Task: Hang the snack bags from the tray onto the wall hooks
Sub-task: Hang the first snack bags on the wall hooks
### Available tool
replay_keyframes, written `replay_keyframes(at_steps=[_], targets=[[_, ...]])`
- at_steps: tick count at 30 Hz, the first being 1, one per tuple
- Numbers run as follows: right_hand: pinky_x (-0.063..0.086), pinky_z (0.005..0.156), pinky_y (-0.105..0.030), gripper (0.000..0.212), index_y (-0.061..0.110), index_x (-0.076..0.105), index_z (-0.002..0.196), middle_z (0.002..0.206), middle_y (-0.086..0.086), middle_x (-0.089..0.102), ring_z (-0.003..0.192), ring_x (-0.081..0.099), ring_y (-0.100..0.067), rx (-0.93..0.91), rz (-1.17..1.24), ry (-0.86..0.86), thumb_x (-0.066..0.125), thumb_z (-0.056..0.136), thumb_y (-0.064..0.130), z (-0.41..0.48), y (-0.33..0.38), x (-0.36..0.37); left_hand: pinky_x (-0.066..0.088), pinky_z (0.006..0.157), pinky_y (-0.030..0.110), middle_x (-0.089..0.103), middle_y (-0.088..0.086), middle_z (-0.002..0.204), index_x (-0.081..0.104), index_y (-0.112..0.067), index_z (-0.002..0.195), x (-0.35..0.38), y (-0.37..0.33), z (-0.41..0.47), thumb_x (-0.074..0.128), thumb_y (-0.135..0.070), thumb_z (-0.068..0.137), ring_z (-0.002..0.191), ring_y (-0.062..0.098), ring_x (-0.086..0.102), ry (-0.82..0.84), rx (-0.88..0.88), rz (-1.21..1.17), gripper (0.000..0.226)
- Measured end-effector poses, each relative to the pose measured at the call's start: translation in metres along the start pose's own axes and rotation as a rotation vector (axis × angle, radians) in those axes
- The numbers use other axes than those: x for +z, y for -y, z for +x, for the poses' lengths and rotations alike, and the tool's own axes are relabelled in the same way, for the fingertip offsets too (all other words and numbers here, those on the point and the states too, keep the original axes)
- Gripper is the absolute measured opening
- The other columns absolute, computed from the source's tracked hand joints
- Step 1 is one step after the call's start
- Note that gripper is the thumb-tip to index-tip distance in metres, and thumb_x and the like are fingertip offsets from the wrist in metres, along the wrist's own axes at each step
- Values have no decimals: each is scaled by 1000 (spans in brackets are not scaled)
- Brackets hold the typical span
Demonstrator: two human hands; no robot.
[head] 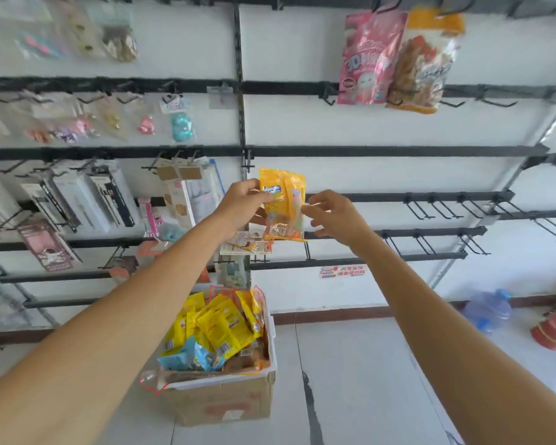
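Progress early: a pink bag (366,59) and an orange bag (426,65) hang at upper right, and the tray (272,342) at lower centre is heaped with packs. Left hand (241,203) pinches a yellow snack bag (283,200) at frame centre. Right hand (337,216), fingers curled, reaches its edge; whether it grips, I cannot tell. Bare hooks (430,208) to the right.

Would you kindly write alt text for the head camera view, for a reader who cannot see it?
A person's left hand holds a yellow snack bag up before a white wall of black hooks, the right hand at the bag's right edge. Below, a cardboard box holds more yellow and blue bags.
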State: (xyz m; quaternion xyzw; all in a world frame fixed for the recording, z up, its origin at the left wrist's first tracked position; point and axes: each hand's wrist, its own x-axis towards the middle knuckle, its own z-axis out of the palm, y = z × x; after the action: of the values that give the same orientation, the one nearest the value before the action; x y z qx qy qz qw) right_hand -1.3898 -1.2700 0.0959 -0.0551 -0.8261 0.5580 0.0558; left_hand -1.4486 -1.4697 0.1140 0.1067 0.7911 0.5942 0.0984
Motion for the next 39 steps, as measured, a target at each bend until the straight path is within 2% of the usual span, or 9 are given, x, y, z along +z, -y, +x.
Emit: replay_keyframes(at_steps=[5,8,12,17,20,24,27,33,39], targets=[[57,83,-35,60,22,49,123,103,8,68,96,69,-15,-92,-48,-7,82,77,41,-19,7,-33,60,74,36,71,10,95,66,-12,96,79,-61,-11,66,-13,85,75,20,72,6,91,-21,11],[59,71,-35,40,20,48,113,89,7,69,84,71,-19,-101,-35,-131,74,84,30,-28,6,-56,54,94,41,75,0,95,73,-21,96,120,-83,-16,69,-33,80,92,19,72,32,168,35,21],[63,67,-45,21,15,63,108,97,-6,74,84,73,-28,-89,107,-213,58,88,10,-38,-16,-110,44,93,21,67,-9,121,71,-23,118,164,-106,-19,54,-28,99,111,5,59,41,351,152,26],[61,82,-47,22,14,66,113,105,-7,76,94,74,-26,-51,316,-135,69,91,12,-52,-55,-179,42,104,33,60,0,130,61,-20,130,190,-130,-4,56,-22,96,119,17,53,-136,160,-167,35],[58,89,-51,29,7,63,121,112,-11,74,99,73,-32,-60,435,-56,69,92,11,-59,-68,-210,42,103,36,60,3,127,59,-17,130,201,-133,5,62,-28,95,118,21,54,-78,50,-177,37],[59,90,-42,27,4,61,121,114,-14,73,102,72,-31,-42,564,84,64,94,7,-66,-74,-238,51,97,42,73,9,110,68,-9,114,236,-123,5,68,-31,91,102,26,69,274,66,-73,33],[58,91,-38,31,1,60,124,118,-15,71,104,71,-30,-31,547,140,64,94,9,-59,-76,-254,57,85,37,76,7,98,73,-8,101,261,-128,10,73,-19,87,90,21,72,158,187,-107,18],[58,77,-35,30,11,62,118,108,-7,74,96,72,-24,-79,564,-89,61,98,33,-22,-56,-290,58,76,31,77,3,96,74,-12,97,269,-151,50,74,-16,86,90,19,74,145,249,-92,12],[61,65,-36,9,10,68,100,89,-9,76,78,75,-25,-191,503,-329,65,95,18,25,-8,-315,58,84,38,76,5,98,70,-11,102,289,-175,97,71,-20,88,89,19,73,165,313,-185,16]])
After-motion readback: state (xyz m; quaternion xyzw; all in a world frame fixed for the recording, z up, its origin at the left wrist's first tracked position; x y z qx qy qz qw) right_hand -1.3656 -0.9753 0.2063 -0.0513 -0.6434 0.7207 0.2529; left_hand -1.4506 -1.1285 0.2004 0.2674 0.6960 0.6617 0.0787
